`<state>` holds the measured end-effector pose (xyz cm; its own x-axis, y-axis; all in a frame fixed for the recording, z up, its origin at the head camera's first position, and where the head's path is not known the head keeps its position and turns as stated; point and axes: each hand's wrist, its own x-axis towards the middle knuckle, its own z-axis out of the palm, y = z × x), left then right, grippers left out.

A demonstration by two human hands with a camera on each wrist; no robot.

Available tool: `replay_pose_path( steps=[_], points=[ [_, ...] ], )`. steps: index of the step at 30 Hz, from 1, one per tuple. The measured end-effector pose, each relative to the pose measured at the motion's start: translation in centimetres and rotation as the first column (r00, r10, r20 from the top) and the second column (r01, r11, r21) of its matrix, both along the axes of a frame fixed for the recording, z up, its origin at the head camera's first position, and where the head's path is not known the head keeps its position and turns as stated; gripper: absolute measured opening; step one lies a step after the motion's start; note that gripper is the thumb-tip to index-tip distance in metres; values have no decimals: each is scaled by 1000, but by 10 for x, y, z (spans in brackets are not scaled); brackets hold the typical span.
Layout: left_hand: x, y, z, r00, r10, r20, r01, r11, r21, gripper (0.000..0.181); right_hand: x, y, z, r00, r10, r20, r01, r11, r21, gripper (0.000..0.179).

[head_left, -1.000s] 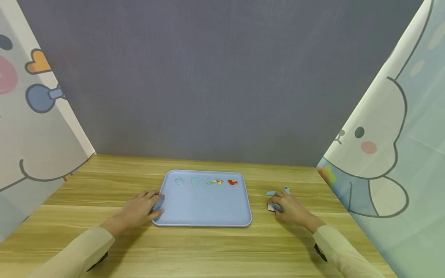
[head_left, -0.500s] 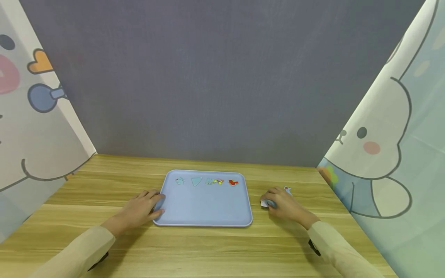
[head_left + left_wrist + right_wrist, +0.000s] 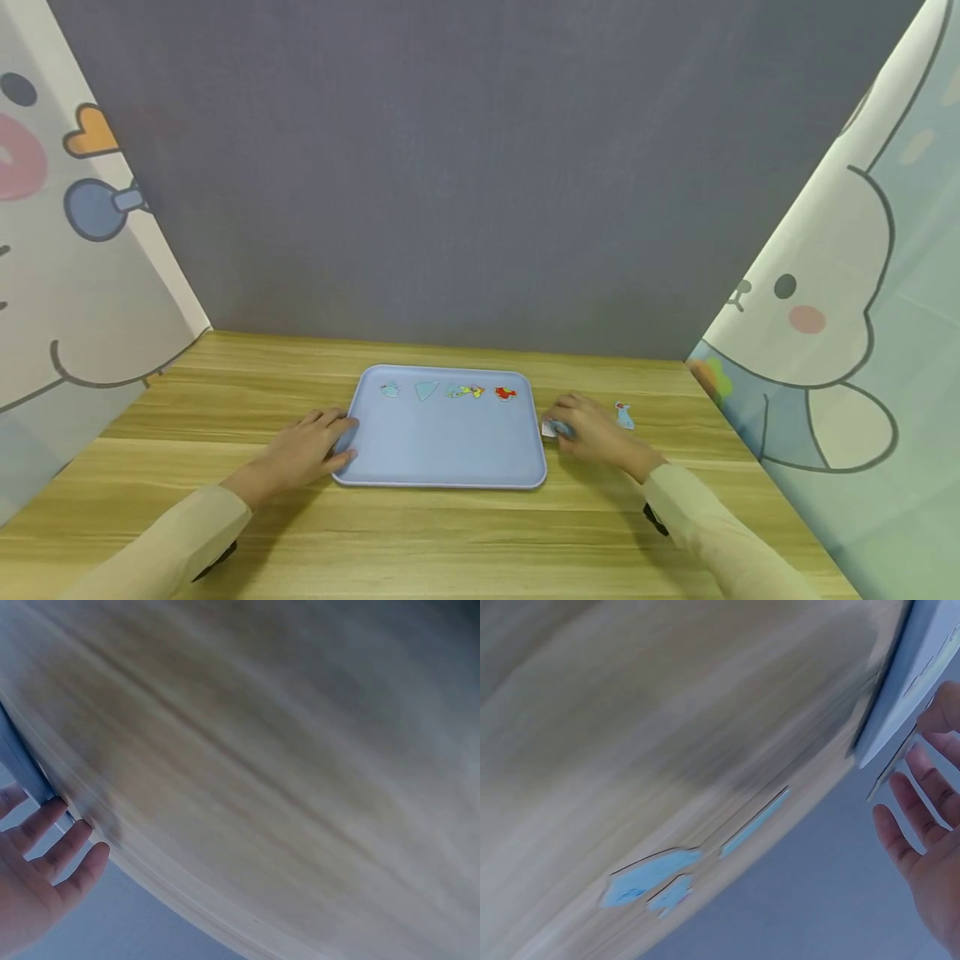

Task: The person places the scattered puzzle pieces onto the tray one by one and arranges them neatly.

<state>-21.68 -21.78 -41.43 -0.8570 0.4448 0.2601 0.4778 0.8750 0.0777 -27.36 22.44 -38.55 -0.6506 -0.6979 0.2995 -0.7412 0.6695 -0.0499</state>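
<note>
My right hand [image 3: 592, 433] pinches a flat, thin puzzle piece [image 3: 894, 766] between thumb and fingers, just off the right rim of a light-blue tray [image 3: 442, 450]. In the head view, the piece shows a pale face at the fingertips. My left hand [image 3: 300, 450] touches the tray's left rim, its fingers relaxed and spread in the left wrist view. Along the far side of the tray lie several flat pieces, among them a red one [image 3: 505, 393], a yellow one [image 3: 472, 391] and a pale-blue triangular one [image 3: 426, 390].
A light-blue piece [image 3: 625, 415] with a red spot lies on the wooden table [image 3: 450, 542], right of my right hand. The right wrist view shows more light-blue pieces there, including a larger one [image 3: 649, 877] and a narrow one [image 3: 754, 823]. A grey panel [image 3: 480, 183] stands behind the table.
My right hand has moved left, bringing the puzzle piece up to the tray's right rim. More of the light-blue piece on the right is uncovered. The left hand stays at the tray.
</note>
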Motion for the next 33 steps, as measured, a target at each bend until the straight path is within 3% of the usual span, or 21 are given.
replay_pose_path(
  steps=[4,12,23,33],
  points=[
    [1,0,1,1000,-3,-4,3,1000,-4,48,-1,-11,2,999,31,-15,-31,1000,2,30],
    [0,1,-2,1000,-7,-11,7,1000,1,47,-2,-34,2,998,37,55,-39,999,37,29],
    [1,2,2,1000,5,2,-5,1000,-1,47,-9,-60,-3,995,97,1,-96,988,119,30],
    [2,2,1,1000,12,7,-12,1000,-7,48,-13,-88,-3,990,142,-14,-140,983,120,29]
  ],
)
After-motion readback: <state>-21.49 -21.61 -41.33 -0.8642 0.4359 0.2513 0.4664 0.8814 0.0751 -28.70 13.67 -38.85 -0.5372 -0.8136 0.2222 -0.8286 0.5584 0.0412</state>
